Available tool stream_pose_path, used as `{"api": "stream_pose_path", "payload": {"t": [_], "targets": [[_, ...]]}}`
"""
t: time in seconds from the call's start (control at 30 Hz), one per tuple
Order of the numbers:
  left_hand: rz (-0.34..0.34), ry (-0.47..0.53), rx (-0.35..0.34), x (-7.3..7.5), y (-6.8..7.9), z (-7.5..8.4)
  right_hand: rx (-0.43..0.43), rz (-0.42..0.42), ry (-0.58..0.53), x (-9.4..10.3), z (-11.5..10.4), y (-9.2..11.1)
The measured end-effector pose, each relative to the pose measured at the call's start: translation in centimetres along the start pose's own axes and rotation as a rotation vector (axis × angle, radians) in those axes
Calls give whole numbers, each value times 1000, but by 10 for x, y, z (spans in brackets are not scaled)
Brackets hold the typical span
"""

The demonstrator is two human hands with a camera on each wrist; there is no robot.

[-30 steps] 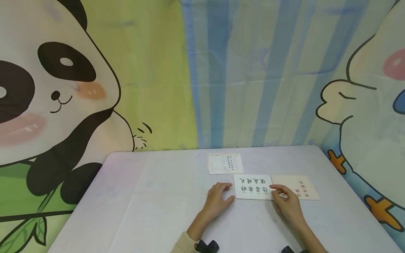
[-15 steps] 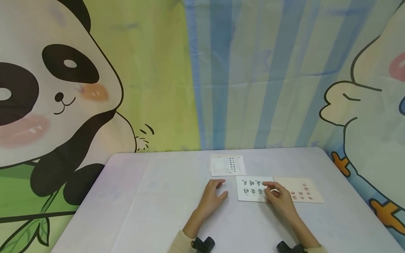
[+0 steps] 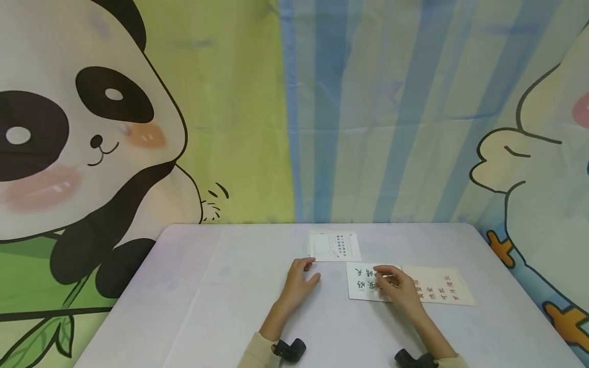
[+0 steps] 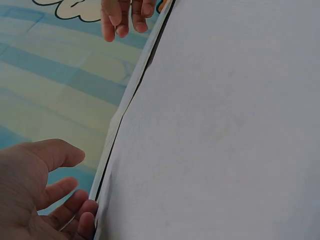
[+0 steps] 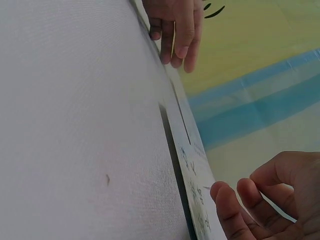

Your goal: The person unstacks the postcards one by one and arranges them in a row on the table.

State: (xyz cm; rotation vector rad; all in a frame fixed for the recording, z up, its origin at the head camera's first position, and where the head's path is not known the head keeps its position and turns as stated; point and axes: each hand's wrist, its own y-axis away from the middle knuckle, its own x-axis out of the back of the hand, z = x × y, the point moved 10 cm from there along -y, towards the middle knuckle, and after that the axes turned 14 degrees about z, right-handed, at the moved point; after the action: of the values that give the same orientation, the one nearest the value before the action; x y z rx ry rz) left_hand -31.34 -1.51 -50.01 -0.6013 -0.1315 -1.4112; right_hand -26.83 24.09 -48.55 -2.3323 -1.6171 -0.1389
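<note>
A white card with black handwritten characters lies on the table, its right edge meeting a cream card with red characters. My right hand hovers over the white card, covering part of its writing. Thumb and fingers are loosely bent with nothing between them, as the right wrist view shows of this hand. To the left of the white card is my left hand, fingers relaxed and holding nothing. Its index fingertip comes near the lower corner of a small pile of printed cards farther back.
The pale table has rounded back corners. Behind it hangs a curtain with a cartoon panda and blue stripes. A black camera sits on each wrist, and both sleeves are beige.
My right hand has moved left from the seam between the two cards onto the white card. My left hand has drawn away leftward from the white card's edge. The head view has shifted slightly.
</note>
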Motion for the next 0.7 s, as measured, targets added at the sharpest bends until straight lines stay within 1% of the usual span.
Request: {"api": "stream_pose_path", "payload": {"t": [0.17, 0.37, 0.47, 0.53, 0.63, 0.7], "targets": [[52, 29, 23, 7, -8, -10, 28, -24, -27, -12, -4, -1], [84, 22, -14, 10, -15, -15, 16, -28, 59, -21, -4, -7], [89, 18, -29, 10, -15, -16, 21, -14, 113, -24, -3, -13], [81, 10, -33, 10, -15, -16, 31, -2, 135, -26, -3, -17], [62, 4, -20, 8, -14, -16, 31, 16, 156, -29, -1, -23], [51, -1, -9, 7, -13, -17, 16, 20, 168, -31, 1, -26]]}}
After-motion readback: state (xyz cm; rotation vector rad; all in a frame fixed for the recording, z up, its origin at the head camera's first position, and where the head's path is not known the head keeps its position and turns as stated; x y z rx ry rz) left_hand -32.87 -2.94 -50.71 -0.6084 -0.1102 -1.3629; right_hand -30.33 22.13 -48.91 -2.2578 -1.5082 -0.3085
